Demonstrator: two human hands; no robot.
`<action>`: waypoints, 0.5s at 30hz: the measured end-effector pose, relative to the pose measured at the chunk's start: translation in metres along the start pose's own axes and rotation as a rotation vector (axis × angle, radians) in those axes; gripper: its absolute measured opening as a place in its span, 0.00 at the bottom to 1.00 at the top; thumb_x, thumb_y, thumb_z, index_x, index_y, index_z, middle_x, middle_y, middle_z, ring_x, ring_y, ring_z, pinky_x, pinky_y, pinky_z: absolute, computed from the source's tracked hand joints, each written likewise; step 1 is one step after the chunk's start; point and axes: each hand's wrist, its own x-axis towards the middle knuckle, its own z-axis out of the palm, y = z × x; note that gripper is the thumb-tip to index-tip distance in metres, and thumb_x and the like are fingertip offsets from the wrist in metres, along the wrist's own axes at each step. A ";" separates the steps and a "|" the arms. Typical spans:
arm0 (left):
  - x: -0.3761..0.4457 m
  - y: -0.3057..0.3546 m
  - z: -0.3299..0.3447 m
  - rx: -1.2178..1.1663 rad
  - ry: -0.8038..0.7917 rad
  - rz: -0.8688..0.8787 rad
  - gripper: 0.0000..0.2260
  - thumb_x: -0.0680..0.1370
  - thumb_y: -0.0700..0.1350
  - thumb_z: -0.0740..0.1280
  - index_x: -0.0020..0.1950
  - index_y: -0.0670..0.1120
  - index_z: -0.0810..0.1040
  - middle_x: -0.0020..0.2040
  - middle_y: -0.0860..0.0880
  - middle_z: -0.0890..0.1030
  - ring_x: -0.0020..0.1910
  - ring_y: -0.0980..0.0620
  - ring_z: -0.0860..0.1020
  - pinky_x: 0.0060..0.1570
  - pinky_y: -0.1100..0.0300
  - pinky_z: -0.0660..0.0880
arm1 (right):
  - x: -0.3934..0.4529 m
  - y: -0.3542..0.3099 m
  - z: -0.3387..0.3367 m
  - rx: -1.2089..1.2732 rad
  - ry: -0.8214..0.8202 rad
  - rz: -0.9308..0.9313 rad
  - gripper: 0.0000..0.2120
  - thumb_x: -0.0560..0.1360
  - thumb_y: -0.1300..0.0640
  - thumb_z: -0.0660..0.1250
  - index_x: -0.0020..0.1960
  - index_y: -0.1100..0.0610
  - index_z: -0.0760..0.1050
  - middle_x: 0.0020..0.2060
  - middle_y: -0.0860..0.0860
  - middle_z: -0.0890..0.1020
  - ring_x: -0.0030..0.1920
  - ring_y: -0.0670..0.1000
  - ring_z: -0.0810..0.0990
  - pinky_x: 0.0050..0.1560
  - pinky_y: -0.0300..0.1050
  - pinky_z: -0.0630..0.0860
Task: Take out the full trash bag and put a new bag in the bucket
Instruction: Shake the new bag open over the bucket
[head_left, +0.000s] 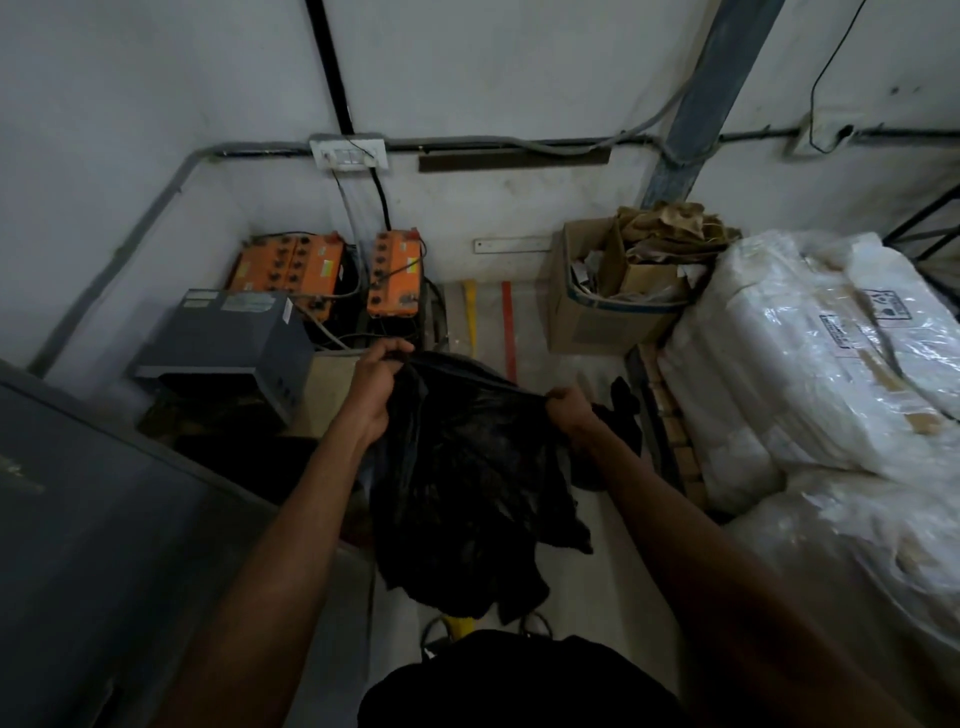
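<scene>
Black bag (467, 467) in L hand (376, 379) & R hand (569, 410)

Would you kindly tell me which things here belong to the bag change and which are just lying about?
Belong to the job:
black trash bag, stretched between both hands
left hand and right hand, each gripping its top edge

Just lying about:
orange batteries
grey box
cardboard box of scraps
white wrapped bundles
</scene>
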 end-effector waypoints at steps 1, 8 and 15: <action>0.000 -0.004 -0.003 -0.039 0.002 -0.033 0.15 0.76 0.32 0.57 0.45 0.49 0.79 0.46 0.43 0.81 0.42 0.45 0.79 0.37 0.57 0.75 | 0.001 -0.001 0.001 0.046 0.037 -0.024 0.10 0.77 0.68 0.58 0.50 0.63 0.78 0.46 0.58 0.79 0.49 0.55 0.77 0.48 0.42 0.73; -0.002 -0.023 -0.036 0.424 -0.004 0.318 0.16 0.66 0.35 0.57 0.25 0.51 0.75 0.33 0.52 0.77 0.39 0.59 0.76 0.48 0.58 0.70 | 0.011 -0.014 -0.026 0.460 -0.319 -0.251 0.24 0.70 0.76 0.61 0.51 0.51 0.81 0.46 0.52 0.82 0.48 0.52 0.80 0.46 0.40 0.77; 0.003 -0.036 -0.049 1.166 -0.226 0.326 0.12 0.78 0.37 0.61 0.53 0.43 0.84 0.58 0.42 0.70 0.55 0.42 0.75 0.56 0.54 0.73 | 0.019 -0.029 -0.031 -1.026 -0.205 -0.389 0.22 0.67 0.38 0.63 0.58 0.43 0.80 0.57 0.53 0.83 0.56 0.57 0.81 0.59 0.54 0.77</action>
